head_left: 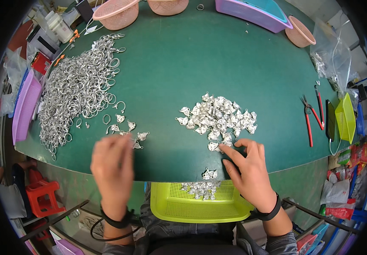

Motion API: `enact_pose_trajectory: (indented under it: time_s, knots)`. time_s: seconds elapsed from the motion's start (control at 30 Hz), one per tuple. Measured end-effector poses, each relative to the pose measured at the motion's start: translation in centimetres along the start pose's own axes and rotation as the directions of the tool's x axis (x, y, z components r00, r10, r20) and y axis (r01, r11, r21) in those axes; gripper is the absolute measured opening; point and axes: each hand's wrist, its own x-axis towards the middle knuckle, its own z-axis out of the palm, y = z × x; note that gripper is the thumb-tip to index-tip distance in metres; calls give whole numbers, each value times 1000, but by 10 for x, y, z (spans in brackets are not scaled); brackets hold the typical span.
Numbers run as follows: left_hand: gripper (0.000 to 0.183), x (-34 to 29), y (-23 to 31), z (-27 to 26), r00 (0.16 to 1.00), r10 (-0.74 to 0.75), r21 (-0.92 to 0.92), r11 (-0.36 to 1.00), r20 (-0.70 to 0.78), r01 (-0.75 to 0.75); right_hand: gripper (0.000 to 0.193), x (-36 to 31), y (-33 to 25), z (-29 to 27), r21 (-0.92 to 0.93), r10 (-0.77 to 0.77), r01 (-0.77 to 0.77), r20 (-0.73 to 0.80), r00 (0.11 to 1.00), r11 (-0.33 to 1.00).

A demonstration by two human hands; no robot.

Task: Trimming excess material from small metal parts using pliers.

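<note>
On the green table, a heap of small silver metal charms (219, 112), each with a little loop, lies in front of my right hand (249, 163). That hand has its thumb and fingers apart, and the index fingertip touches a charm at the heap's near edge. My left hand (113, 159) is smeared by motion beside several loose charms (142, 136); its fingertips and anything in them cannot be made out. A small cluster of charms (209, 174) rests at the table's front edge. Below it, a lime-green basket (166, 216) on my lap holds more charms.
A large mound of silver rings (77, 80) spreads over the left side of the table. Pliers (309, 119), a red pen-like tool (319, 102) and a phone (330, 119) lie at right. Pink baskets (117, 17) and a purple tray (251, 19) line the far edge.
</note>
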Motion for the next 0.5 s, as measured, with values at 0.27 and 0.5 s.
enact_pose_trajectory:
  time_s: [0.27, 0.5]
  knots:
    - [27, -15, -31, -3, 988, -73, 266, 963, 135, 34, 25, 0, -3, 9, -19, -5, 4, -47, 999, 1000]
    - [35, -27, 26, 9, 919, 199, -154, 976, 341, -154, 20, -4, 4, 10, 93, -116, 125, -94, 989, 988]
